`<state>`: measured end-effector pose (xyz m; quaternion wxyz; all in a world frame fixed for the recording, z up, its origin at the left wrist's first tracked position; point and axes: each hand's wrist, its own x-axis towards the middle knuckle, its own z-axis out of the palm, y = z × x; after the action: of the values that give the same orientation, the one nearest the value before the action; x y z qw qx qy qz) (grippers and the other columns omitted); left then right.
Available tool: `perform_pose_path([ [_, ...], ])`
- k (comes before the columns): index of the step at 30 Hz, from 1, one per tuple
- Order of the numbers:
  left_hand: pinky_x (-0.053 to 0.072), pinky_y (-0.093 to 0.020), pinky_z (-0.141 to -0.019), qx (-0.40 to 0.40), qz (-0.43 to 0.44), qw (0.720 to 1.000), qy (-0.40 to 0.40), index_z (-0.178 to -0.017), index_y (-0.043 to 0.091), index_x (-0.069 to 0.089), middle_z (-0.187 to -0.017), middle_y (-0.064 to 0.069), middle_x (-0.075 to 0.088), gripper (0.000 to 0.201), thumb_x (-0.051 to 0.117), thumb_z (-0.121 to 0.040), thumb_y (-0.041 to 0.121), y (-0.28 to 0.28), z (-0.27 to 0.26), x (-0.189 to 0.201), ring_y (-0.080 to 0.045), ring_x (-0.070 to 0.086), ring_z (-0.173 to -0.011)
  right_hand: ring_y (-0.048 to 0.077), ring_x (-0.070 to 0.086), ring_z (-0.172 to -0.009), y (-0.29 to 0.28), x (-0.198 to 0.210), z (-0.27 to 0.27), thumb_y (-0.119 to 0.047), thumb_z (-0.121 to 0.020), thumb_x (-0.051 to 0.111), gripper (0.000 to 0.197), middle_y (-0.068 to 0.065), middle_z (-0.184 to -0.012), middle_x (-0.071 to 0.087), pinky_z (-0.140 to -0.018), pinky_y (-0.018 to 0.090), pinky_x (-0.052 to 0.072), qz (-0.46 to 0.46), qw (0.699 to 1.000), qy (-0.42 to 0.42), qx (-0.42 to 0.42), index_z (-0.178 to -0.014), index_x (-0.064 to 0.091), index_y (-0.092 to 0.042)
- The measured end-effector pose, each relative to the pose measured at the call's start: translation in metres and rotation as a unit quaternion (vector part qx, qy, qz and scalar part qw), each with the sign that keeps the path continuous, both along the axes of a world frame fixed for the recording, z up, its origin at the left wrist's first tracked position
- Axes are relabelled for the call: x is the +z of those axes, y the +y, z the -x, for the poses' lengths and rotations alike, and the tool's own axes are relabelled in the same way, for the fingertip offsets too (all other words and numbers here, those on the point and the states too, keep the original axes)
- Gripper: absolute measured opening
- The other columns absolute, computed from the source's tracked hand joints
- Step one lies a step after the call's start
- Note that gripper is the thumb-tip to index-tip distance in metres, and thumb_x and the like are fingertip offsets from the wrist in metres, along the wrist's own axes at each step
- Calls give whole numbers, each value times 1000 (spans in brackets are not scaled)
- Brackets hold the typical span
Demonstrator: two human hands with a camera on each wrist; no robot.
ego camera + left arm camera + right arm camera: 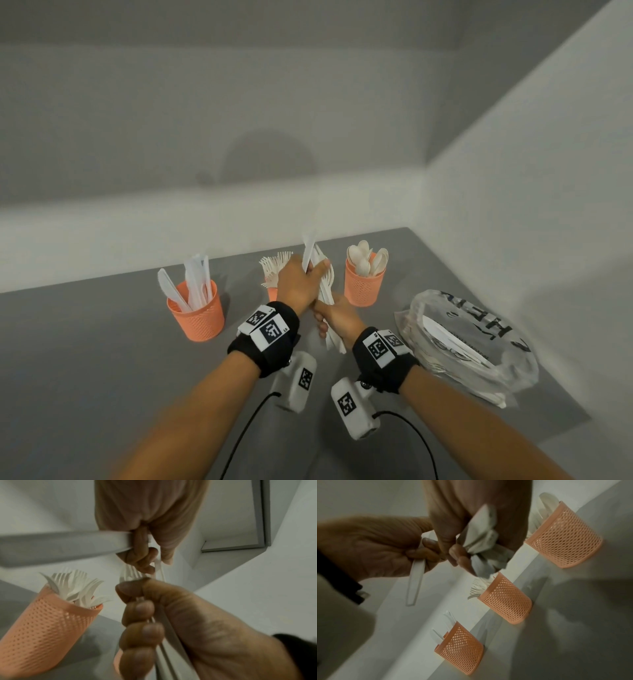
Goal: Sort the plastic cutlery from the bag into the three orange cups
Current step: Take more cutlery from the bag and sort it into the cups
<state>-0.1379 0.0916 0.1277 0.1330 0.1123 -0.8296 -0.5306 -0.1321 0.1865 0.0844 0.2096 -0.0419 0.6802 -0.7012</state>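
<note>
Three orange mesh cups stand in a row on the grey table (pixel 102 342). The left cup (pixel 197 313) holds knives, the middle cup (pixel 48 622) forks, the right cup (pixel 364 287) spoons. My left hand (pixel 298 284) hides most of the middle cup in the head view. My right hand (pixel 337 320) grips a bundle of white cutlery (pixel 327 291) by its lower part, in front of the middle cup. My left hand, just above it, pinches one long white piece (pixel 416 582), seemingly a knife, whose end sticks up (pixel 309 248).
The clear plastic bag (pixel 469 342), with more white cutlery inside, lies on the table right of my right arm. White walls close off the table at the back and on the right. Black cables trail from both wrist cameras near the front.
</note>
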Motion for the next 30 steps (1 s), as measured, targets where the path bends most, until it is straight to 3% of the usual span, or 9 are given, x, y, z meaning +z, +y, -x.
perform_pose_path([
  [4,34,-16,-52,9,19,999,31,-91,7,44,-69,4,47,25,52,-94,31,-7,4,18,-8,47,-60,8,29,-31,-3,6,2,-18,-92,56,24,-6,-41,38,-36,19,31,13,1000,1,12,-72,45,-13],
  [9,36,-25,-57,1,38,998,54,-88,6,48,-72,-2,51,26,46,-96,30,-14,7,28,-19,49,-68,6,30,-31,-9,17,5,-25,-93,55,20,-7,-40,37,-36,17,31,37,999,-5,34,-79,52,-11],
  [13,37,-21,-54,-7,62,997,50,-86,5,48,-71,-3,52,23,45,-97,25,-18,7,27,-20,50,-69,6,30,-31,-9,19,7,-31,-94,50,24,-6,-42,36,-37,17,31,48,998,-7,48,-79,53,-13],
  [16,45,-19,-53,-21,41,998,41,-87,5,51,-72,-6,55,17,46,-95,20,-19,5,23,-21,54,-66,8,29,-33,-9,19,7,-57,-92,36,49,-3,-46,35,-37,19,30,69,995,-26,64,-79,56,-14],
  [18,52,-28,-61,-31,15,999,41,-86,5,53,-73,-8,57,19,45,-95,19,-18,3,19,-25,58,-67,8,29,-31,-9,21,8,-68,-89,22,62,-3,-43,36,-36,17,28,103,991,-60,66,-75,55,-17],
  [20,51,-39,-69,-41,-2,999,32,-83,5,56,-69,-7,58,22,43,-95,18,-16,2,15,-25,58,-66,7,31,-29,-7,22,10,-67,-90,16,63,-4,-40,38,-35,16,28,130,986,-85,66,-76,54,-19],
  [24,43,-30,-66,-56,-40,997,28,-71,9,55,-63,-2,56,33,37,-97,20,-12,-1,9,-13,51,-56,6,36,-30,-1,22,13,-58,-95,24,50,-5,-42,42,-35,16,33,145,981,-105,75,-86,54,-19],
  [27,42,-23,-53,-50,-126,989,53,-66,12,49,-62,-8,55,42,30,-101,26,-8,-6,16,-15,50,-52,4,37,-30,5,24,14,-49,-98,23,47,-7,-41,46,-35,16,35,155,980,-108,64,-86,55,-18],
  [30,47,-24,-53,-14,-203,973,108,-72,15,45,-57,-5,50,37,27,-102,25,-15,-7,34,-17,51,-49,3,34,-30,10,23,18,-47,-99,25,44,-9,-42,43,-35,16,36,158,980,-104,57,-88,56,-17],
])
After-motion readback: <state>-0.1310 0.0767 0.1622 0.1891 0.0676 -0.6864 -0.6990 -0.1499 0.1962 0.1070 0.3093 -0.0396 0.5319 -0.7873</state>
